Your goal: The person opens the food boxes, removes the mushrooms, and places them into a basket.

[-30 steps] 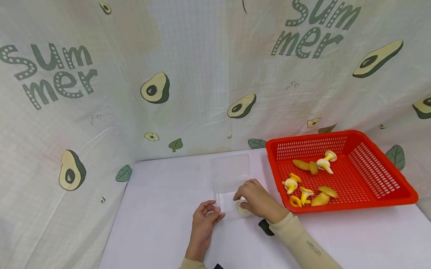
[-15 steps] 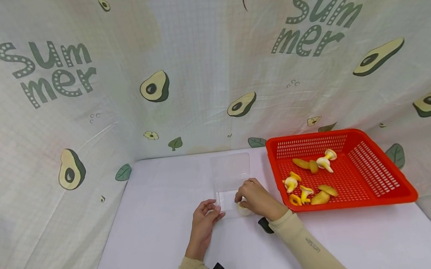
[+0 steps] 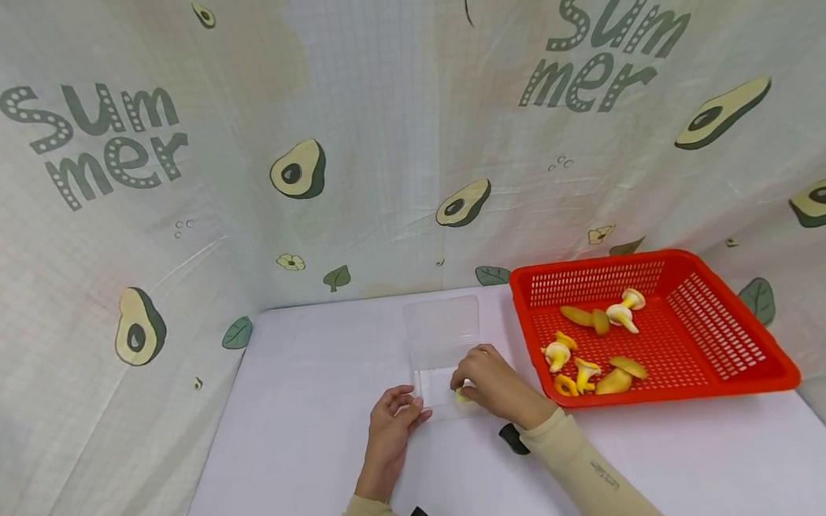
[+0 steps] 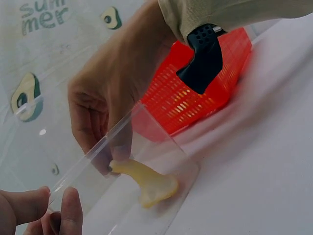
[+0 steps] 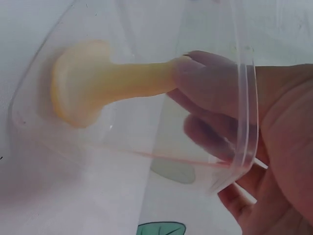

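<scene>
A clear plastic box [image 3: 430,389] lies on the white table with its hinged lid [image 3: 441,322] laid back behind it. My left hand [image 3: 390,433] holds the box's near-left side, thumb and fingers at the rim in the left wrist view. Reaching in over the right side, my right hand [image 3: 499,388] pinches the stem end of a pale yellow mushroom [image 5: 80,85] between thumb and fingers. Its flared cap end points down near the box's corner, seen through the wall in the left wrist view. From the head view my right fingers hide most of the mushroom.
To the right stands a red plastic basket [image 3: 733,384] with several mushrooms in it, among them a brown-capped one [image 3: 614,380] and a yellow funnel-shaped one [image 3: 586,372]. A printed cloth [image 3: 383,236] hangs behind the table's back edge.
My right fingertips have drawn slightly closer together, and the mushroom under them has shifted a little and shows more yellow. My left hand stays at the box's side.
</scene>
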{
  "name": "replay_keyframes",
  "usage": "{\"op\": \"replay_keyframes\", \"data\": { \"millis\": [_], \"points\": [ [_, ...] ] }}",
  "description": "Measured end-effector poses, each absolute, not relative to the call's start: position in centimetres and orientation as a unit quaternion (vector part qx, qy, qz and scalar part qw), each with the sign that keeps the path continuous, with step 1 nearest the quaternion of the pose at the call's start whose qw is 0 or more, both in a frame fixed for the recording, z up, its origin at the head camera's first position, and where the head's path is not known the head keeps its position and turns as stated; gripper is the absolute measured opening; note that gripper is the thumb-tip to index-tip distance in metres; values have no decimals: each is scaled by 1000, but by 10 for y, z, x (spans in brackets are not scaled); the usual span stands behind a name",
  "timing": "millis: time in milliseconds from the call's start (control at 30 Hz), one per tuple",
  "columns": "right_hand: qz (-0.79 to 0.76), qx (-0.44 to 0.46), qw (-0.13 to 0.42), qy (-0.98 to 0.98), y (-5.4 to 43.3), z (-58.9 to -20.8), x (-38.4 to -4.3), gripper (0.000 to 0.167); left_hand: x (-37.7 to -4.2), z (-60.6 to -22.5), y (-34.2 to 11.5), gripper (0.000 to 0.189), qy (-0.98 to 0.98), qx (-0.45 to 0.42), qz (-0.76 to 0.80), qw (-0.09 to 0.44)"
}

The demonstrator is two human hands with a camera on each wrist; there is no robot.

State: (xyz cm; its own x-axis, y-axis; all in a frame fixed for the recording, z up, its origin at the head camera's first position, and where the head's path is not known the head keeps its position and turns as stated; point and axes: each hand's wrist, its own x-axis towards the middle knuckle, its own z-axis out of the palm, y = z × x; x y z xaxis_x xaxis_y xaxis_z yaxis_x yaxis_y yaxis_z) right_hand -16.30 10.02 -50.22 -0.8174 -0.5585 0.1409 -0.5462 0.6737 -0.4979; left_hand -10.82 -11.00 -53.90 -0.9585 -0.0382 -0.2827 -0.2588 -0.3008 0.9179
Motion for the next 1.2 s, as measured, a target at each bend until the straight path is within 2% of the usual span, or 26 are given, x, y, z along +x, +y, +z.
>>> {"op": "replay_keyframes", "data": {
  "millis": [500,900,1200],
  "points": [
    [-317,-296,-196,879,128,-476,-144,27,-109,-539,-108,37,594,-135,790,71],
    [-328,-252,-297,861,184,-457,-129,36,-109,-541,-111,35,587,-123,797,68],
    [-320,-203,-326,866,222,-454,-126,40,-109,-543,-110,34,584,-122,800,65]
  ]
}}
